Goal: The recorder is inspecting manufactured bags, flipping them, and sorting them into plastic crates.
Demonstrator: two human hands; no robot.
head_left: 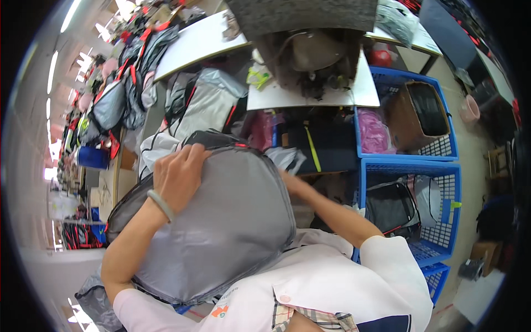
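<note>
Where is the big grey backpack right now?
In the head view the grey backpack sits low and centre-left, on the person's lap. The left hand presses on its top edge, and blue plastic crates stand to its right.

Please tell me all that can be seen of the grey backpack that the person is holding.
The grey backpack is a large bag of smooth, slightly shiny fabric, silver-grey with darker grey side panels and a dark seam round its rounded top. It lies against the person's chest, its broad face toward the camera. The left hand grips its upper left edge; a pale band sits on that wrist. The right hand is hidden behind its right side, only the forearm showing. A bit of red shows at its top edge.
</note>
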